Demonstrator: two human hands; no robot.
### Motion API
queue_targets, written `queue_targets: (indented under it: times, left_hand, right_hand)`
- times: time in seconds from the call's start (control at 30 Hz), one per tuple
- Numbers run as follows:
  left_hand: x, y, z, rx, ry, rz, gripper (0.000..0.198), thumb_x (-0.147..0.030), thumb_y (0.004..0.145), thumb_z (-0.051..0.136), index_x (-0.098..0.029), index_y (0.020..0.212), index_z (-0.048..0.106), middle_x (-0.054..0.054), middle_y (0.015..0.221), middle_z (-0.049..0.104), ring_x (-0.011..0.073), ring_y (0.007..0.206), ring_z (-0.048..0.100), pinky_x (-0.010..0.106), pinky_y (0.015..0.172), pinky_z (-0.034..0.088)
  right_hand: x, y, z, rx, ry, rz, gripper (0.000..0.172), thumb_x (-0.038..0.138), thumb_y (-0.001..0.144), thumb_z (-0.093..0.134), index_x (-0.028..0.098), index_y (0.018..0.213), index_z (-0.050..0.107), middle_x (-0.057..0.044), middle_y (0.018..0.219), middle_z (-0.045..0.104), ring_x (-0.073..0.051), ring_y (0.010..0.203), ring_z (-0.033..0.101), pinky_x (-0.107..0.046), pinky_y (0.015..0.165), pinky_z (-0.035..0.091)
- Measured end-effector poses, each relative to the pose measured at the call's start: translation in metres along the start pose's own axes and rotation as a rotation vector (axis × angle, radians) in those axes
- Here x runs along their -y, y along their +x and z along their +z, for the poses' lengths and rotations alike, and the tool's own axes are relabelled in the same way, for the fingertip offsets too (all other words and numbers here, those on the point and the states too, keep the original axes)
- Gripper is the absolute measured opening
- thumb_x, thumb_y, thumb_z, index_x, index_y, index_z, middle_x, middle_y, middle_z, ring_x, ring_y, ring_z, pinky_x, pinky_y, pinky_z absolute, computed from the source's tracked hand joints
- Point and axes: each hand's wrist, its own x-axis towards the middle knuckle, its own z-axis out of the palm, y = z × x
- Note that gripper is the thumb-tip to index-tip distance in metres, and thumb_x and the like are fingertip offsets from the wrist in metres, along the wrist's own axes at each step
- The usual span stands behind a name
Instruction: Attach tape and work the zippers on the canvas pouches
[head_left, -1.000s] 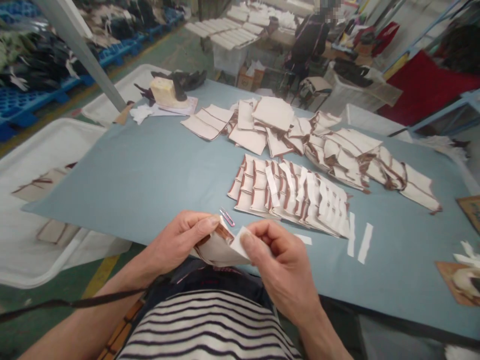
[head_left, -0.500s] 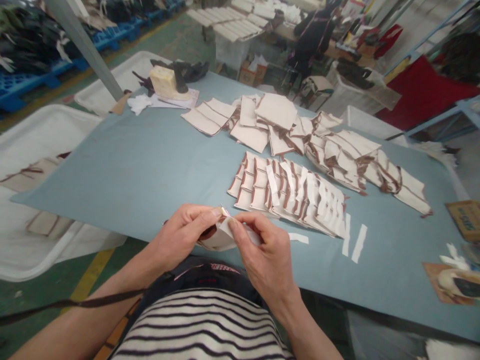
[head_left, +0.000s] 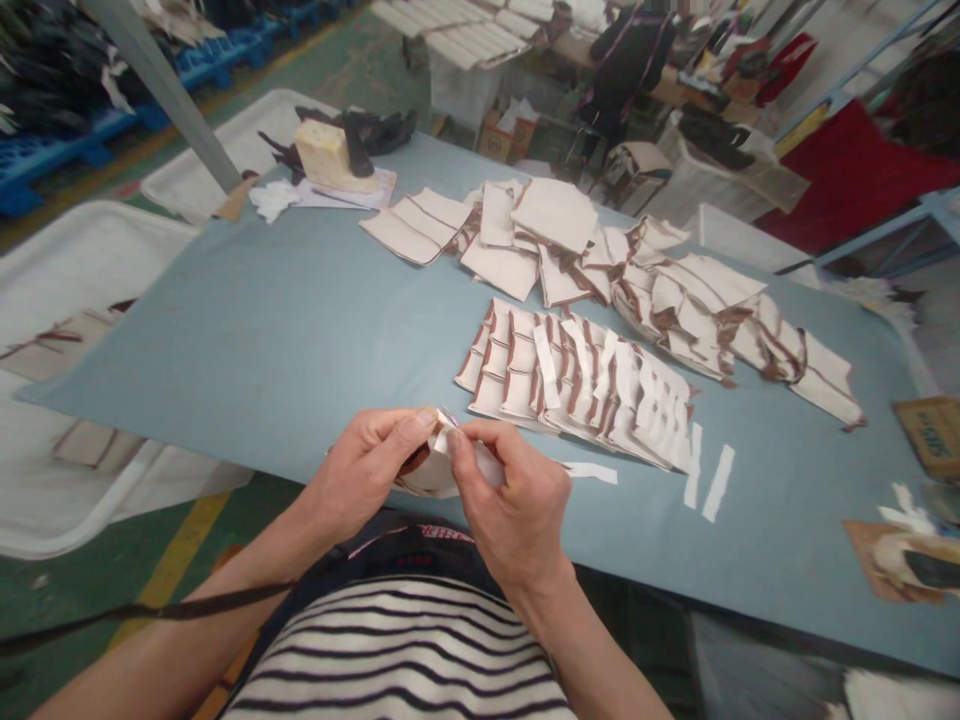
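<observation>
Close to my body at the table's near edge, my left hand (head_left: 367,462) pinches the edge of a cream fabric piece with brown trim (head_left: 429,480). My right hand (head_left: 516,500) is closed at the same edge, thumb and forefinger on a small white strip (head_left: 442,438). The fingertips of both hands nearly meet and partly hide the strip and the fabric. Just beyond them lies an overlapping row of cream fabric pieces with brown edges (head_left: 498,368). Several white strips (head_left: 546,366) rest across that row, and two loose strips (head_left: 718,484) lie to its right.
A loose heap of cream pieces (head_left: 555,215) covers the back of the blue-grey table (head_left: 247,320). A yellowish block (head_left: 322,150) stands at the far left corner. White bins (head_left: 97,235) adjoin the left side. At right lies a cardboard piece with a taped object (head_left: 892,565).
My right hand has shifted slightly left, closer to my left hand, and the white strip is now nearer the left fingertips. My left hand keeps its pinch. The view has tilted slightly.
</observation>
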Motion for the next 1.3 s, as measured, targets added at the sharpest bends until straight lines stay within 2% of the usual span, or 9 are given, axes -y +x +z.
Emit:
queue_targets:
  times: [0.13, 0.3, 0.43, 0.57, 0.73, 0.87, 0.97, 1.13, 1.3]
  left_hand:
    - [0.0, -0.002, 0.007, -0.089, 0.006, 0.081, 0.052, -0.056, 0.103, 0.053, -0.023, 0.065, 0.041, -0.006, 0.062, 0.031, 0.0116, 0.057, 0.027, 0.026, 0.05, 0.025]
    - [-0.005, -0.006, 0.009, -0.057, 0.044, 0.094, 0.038, -0.048, 0.095, 0.063, -0.019, 0.072, 0.059, -0.003, 0.066, 0.048, 0.0131, 0.061, 0.042, 0.024, 0.054, 0.038]
    - [-0.006, -0.01, 0.009, -0.074, 0.167, 0.151, 0.03, -0.04, 0.092, 0.06, -0.017, 0.075, 0.066, -0.004, 0.065, 0.052, 0.013, 0.06, 0.046, 0.024, 0.055, 0.039]
    - [-0.001, -0.013, 0.013, -0.151, 0.309, 0.224, 0.029, -0.035, 0.094, 0.055, -0.018, 0.073, 0.065, -0.004, 0.061, 0.053, 0.0128, 0.057, 0.047, 0.024, 0.054, 0.038]
    - [0.007, -0.014, 0.024, -0.22, 0.434, 0.357, 0.027, -0.027, 0.095, 0.053, -0.019, 0.071, 0.062, -0.002, 0.063, 0.065, 0.0136, 0.057, 0.058, 0.025, 0.058, 0.044]
    - [0.011, -0.012, 0.032, -0.289, 0.498, 0.465, 0.024, -0.02, 0.094, 0.052, -0.019, 0.074, 0.065, -0.003, 0.064, 0.063, 0.0123, 0.057, 0.057, 0.024, 0.059, 0.044]
    - [0.016, -0.009, 0.035, -0.325, 0.52, 0.483, 0.023, -0.018, 0.091, 0.05, -0.02, 0.07, 0.058, -0.004, 0.062, 0.057, 0.0122, 0.056, 0.052, 0.026, 0.059, 0.04]
    - [0.021, -0.005, 0.031, -0.267, 0.492, 0.467, 0.019, -0.02, 0.084, 0.044, -0.025, 0.066, 0.042, -0.008, 0.058, 0.039, 0.0116, 0.05, 0.038, 0.027, 0.053, 0.03]
    - [-0.001, -0.004, 0.01, -0.111, 0.477, 0.442, 0.022, -0.026, 0.089, 0.041, -0.026, 0.067, 0.041, -0.007, 0.058, 0.042, 0.0125, 0.052, 0.042, 0.026, 0.054, 0.035]
  right_hand:
    - [0.001, 0.001, 0.002, -0.018, 0.015, 0.043, 0.022, 0.026, 0.104, 0.067, 0.021, 0.085, 0.076, 0.001, 0.071, 0.08, -0.013, 0.056, 0.072, -0.025, 0.061, 0.047]
    - [0.001, 0.001, 0.0, 0.003, 0.05, 0.104, 0.017, 0.026, 0.1, 0.069, 0.021, 0.085, 0.076, 0.002, 0.068, 0.078, -0.012, 0.052, 0.067, -0.025, 0.057, 0.045]
    - [0.002, 0.0, -0.003, 0.056, 0.078, 0.178, 0.017, 0.029, 0.098, 0.069, 0.021, 0.084, 0.075, 0.003, 0.066, 0.075, -0.012, 0.05, 0.062, -0.024, 0.055, 0.044]
    - [0.002, 0.0, -0.006, 0.107, 0.059, 0.239, 0.02, 0.033, 0.096, 0.067, 0.021, 0.082, 0.074, 0.004, 0.062, 0.071, -0.012, 0.048, 0.058, -0.025, 0.055, 0.041]
    - [0.0, 0.006, -0.007, 0.143, -0.03, 0.289, 0.025, 0.038, 0.093, 0.061, 0.023, 0.073, 0.066, 0.005, 0.055, 0.058, -0.014, 0.048, 0.051, -0.028, 0.056, 0.033]
    - [-0.005, 0.01, 0.0, 0.252, -0.007, 0.406, 0.033, 0.044, 0.093, 0.054, 0.025, 0.067, 0.051, 0.006, 0.053, 0.049, -0.015, 0.051, 0.045, -0.03, 0.059, 0.029]
    - [-0.011, 0.009, 0.006, 0.392, 0.077, 0.448, 0.037, 0.044, 0.099, 0.046, 0.026, 0.067, 0.043, 0.005, 0.058, 0.049, -0.016, 0.057, 0.046, -0.03, 0.061, 0.03]
    - [-0.016, 0.012, 0.011, 0.52, 0.14, 0.368, 0.039, 0.031, 0.108, 0.04, 0.027, 0.07, 0.041, 0.004, 0.063, 0.05, -0.017, 0.062, 0.048, -0.03, 0.061, 0.032]
    - [-0.021, 0.021, 0.012, 0.612, 0.242, 0.222, 0.043, 0.038, 0.113, 0.041, 0.026, 0.072, 0.045, 0.005, 0.064, 0.052, -0.016, 0.062, 0.049, -0.028, 0.061, 0.035]
